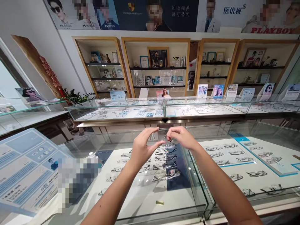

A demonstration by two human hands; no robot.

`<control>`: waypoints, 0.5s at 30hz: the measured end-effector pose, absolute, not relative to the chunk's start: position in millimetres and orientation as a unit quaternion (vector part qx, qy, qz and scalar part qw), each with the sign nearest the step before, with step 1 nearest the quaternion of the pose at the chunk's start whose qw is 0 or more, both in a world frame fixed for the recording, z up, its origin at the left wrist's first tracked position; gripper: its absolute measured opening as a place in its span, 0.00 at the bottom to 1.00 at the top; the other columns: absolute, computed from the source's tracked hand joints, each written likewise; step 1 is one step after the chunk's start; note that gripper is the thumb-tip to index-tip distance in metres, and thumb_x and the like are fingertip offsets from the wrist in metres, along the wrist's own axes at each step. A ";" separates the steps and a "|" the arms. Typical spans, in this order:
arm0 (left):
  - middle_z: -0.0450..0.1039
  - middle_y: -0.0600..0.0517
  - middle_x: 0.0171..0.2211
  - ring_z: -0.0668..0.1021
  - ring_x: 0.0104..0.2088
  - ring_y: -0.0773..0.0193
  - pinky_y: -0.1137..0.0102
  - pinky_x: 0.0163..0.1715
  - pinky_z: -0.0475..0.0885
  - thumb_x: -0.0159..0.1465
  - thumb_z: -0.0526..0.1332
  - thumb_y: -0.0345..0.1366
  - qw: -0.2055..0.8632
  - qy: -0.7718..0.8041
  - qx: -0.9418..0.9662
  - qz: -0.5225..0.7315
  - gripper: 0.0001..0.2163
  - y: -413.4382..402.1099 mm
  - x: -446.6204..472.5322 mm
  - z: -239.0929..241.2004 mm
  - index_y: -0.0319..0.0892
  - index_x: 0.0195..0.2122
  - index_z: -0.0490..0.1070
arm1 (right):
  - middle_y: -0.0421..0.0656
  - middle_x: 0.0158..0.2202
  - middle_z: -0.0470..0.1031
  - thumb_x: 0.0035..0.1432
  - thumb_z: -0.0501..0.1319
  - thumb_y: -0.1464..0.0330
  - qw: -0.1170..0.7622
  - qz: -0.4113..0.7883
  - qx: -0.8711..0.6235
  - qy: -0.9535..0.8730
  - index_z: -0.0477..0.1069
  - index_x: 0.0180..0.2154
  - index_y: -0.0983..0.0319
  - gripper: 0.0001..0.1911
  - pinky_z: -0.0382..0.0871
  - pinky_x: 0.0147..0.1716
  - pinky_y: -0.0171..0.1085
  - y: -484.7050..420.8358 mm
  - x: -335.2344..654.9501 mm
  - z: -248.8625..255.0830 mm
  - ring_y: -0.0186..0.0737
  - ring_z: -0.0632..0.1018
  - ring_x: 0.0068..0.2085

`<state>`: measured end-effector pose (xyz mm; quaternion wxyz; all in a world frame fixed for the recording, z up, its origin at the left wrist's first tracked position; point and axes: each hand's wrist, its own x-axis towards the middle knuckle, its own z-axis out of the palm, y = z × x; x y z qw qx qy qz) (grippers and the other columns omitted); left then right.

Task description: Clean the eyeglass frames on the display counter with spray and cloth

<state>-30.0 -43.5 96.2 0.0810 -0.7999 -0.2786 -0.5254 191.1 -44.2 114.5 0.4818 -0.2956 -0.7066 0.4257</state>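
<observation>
Eyeglasses (165,137) look slender and see-through, details indistinct.

on the white base (136,198) of the near glass display case (178,210), rows of eyeglasses (165,165) are laid out, some over a dark blue panel (179,184); a small gold-coloured piece (159,202) is placed nearer the front.

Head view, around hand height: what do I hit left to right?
Blue-and-white printed board → left hand → right hand → blue-edged display panel with eyeglasses on it.
</observation>
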 end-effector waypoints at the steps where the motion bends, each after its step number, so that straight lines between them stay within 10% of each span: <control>1: 0.81 0.45 0.49 0.83 0.49 0.52 0.58 0.50 0.80 0.63 0.73 0.47 0.087 -0.273 -0.791 -0.541 0.23 -46.4 -28.3 107.8 0.47 0.57 0.73 | 0.40 0.27 0.77 0.60 0.63 0.65 0.478 0.412 -0.290 -0.720 0.75 0.24 0.58 0.12 0.67 0.38 0.40 -46.3 192.0 130.6 0.40 0.75 0.33; 7: 0.80 0.47 0.49 0.82 0.50 0.54 0.56 0.53 0.80 0.64 0.73 0.43 0.110 -0.261 -0.723 -0.630 0.20 -57.6 -25.8 159.2 0.48 0.56 0.75 | 0.42 0.43 0.81 0.64 0.65 0.60 0.531 0.223 -0.301 -0.760 0.80 0.39 0.54 0.07 0.71 0.46 0.45 -73.0 196.4 194.2 0.46 0.79 0.45; 12: 0.76 0.46 0.54 0.80 0.55 0.54 0.56 0.57 0.80 0.64 0.72 0.43 0.089 -0.274 -0.645 -0.708 0.21 -55.2 -35.8 165.4 0.47 0.57 0.74 | 0.45 0.60 0.74 0.55 0.75 0.56 0.604 0.027 -0.339 -0.721 0.70 0.62 0.47 0.34 0.68 0.60 0.56 -89.6 181.8 187.0 0.56 0.73 0.61; 15: 0.75 0.46 0.54 0.79 0.56 0.53 0.55 0.57 0.80 0.63 0.73 0.42 0.094 -0.266 -0.629 -0.724 0.22 -51.1 -41.1 162.1 0.47 0.58 0.74 | 0.45 0.60 0.74 0.57 0.73 0.56 0.615 0.002 -0.335 -0.714 0.69 0.62 0.47 0.33 0.69 0.60 0.57 -85.2 163.7 172.9 0.57 0.73 0.61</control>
